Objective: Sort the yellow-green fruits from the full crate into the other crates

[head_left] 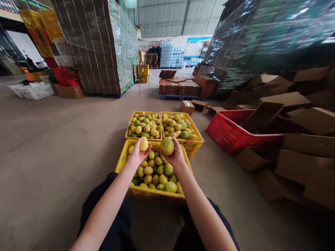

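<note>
Above a bare warehouse floor [52,139], at frame centre, my left hand [138,152] cradles a yellow fruit [143,144] and my right hand [178,153] a larger greenish fruit [167,146], over the near yellow crate [157,194]. I seem to be comparing them; moving either calls for a gentle hold.

Legible text: none. I could read no word, number or brand anywhere in view. Far wall [180,40] carried a blue-topped board [195,50], too distant and blurred for me to make out; any print on the stacked pale-blue packs [166,55] or brown cartons [186,88] was likewise too small.
</note>
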Action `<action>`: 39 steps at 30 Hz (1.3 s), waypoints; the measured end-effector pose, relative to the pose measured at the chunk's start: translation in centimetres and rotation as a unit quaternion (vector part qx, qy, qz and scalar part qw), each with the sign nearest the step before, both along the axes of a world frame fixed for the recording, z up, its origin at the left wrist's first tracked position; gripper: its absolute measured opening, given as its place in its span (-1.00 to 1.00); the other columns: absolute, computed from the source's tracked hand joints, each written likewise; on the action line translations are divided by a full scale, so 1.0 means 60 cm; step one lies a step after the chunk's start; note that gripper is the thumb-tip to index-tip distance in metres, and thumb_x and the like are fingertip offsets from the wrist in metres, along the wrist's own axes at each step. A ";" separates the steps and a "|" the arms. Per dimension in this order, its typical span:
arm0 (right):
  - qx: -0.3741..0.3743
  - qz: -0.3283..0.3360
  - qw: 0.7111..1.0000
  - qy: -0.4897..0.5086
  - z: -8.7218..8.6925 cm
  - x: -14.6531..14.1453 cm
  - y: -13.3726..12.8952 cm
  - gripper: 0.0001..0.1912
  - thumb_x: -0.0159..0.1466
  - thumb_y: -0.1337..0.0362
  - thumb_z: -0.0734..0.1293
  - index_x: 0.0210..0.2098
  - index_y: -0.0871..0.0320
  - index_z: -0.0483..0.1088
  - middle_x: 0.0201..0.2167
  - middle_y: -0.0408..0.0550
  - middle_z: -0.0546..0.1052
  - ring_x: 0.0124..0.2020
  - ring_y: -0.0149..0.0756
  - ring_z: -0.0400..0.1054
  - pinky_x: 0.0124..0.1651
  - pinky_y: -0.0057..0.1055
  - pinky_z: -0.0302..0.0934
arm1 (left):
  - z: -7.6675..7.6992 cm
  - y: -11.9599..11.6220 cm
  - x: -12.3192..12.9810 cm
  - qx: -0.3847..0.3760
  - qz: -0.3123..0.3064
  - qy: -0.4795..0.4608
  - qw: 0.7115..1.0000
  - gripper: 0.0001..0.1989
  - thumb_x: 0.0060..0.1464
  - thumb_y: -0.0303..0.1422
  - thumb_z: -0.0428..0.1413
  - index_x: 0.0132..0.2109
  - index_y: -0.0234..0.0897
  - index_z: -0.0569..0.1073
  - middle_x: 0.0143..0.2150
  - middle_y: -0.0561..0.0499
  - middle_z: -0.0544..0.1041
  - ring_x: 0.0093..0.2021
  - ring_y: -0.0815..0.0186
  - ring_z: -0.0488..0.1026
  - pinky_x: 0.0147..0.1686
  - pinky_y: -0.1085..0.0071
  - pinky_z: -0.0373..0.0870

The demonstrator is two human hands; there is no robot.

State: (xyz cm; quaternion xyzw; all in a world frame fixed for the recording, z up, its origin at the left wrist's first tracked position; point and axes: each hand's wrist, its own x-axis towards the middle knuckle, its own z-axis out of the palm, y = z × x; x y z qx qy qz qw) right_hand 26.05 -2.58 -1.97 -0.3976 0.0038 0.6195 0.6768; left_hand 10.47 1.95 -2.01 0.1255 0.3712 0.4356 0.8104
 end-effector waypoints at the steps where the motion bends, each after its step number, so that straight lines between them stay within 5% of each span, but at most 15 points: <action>1: 0.006 -0.001 1.000 -0.002 0.004 -0.004 -0.003 -0.76 0.33 0.08 0.27 -0.24 0.11 0.42 -0.52 -0.10 0.54 -0.51 -0.23 0.45 -0.48 -0.38 0.35 | 0.005 -0.004 -0.003 0.008 -0.012 0.003 1.000 -0.70 0.28 -0.21 0.03 -0.10 -0.39 0.48 -0.41 -0.07 0.54 -0.50 0.34 0.50 -0.56 0.51 0.45; 10: -0.005 0.069 0.997 -0.028 0.026 -0.024 -0.033 -0.58 0.37 0.03 0.13 -0.18 0.19 0.48 -0.54 0.02 0.55 -0.49 -0.16 0.47 -0.55 -0.37 0.30 | 0.032 -0.015 -0.034 0.016 0.028 -0.011 0.999 -0.53 0.30 -0.12 -0.10 0.06 -0.37 0.49 -0.51 -0.03 0.47 -0.62 0.39 0.30 -0.66 0.53 0.26; 16: -0.010 0.037 0.998 -0.048 0.026 -0.019 -0.040 -0.71 0.37 0.16 0.19 -0.15 0.20 0.47 -0.51 -0.01 0.57 -0.45 -0.16 0.50 -0.40 -0.26 0.43 | 0.028 -0.010 -0.034 0.021 0.038 -0.043 0.998 -0.60 0.34 -0.35 -0.19 0.06 -0.39 0.48 -0.34 -0.15 0.59 -0.46 0.32 0.49 -0.51 0.52 0.43; 25: 0.001 0.072 0.997 -0.005 0.025 -0.005 -0.043 -0.62 0.40 0.10 0.13 -0.10 0.19 0.48 -0.42 0.08 0.60 -0.47 -0.13 0.51 -0.48 -0.28 0.40 | 0.039 -0.015 -0.023 0.056 0.036 -0.027 0.997 -0.68 0.28 -0.21 0.05 0.00 -0.34 0.50 -0.37 -0.07 0.56 -0.47 0.32 0.51 -0.55 0.51 0.49; 33: 0.038 0.065 0.997 0.017 0.040 -0.001 -0.051 -0.54 0.40 0.06 0.08 -0.07 0.23 0.46 -0.42 0.14 0.61 -0.49 -0.15 0.50 -0.58 -0.36 0.38 | 0.057 -0.023 -0.024 0.071 -0.027 -0.001 0.997 -0.55 0.36 -0.22 -0.15 0.11 -0.41 0.47 -0.41 -0.10 0.57 -0.64 0.37 0.42 -0.70 0.53 0.37; 39: 0.081 0.038 0.994 0.065 0.037 0.000 -0.054 -0.59 0.36 0.11 0.12 -0.02 0.23 0.43 -0.38 0.16 0.62 -0.40 -0.15 0.54 -0.49 -0.36 0.47 | 0.048 -0.020 -0.024 0.052 -0.008 -0.017 0.998 -0.52 0.37 -0.19 -0.17 0.24 -0.33 0.39 -0.31 -0.11 0.60 -0.43 0.31 0.53 -0.54 0.54 0.46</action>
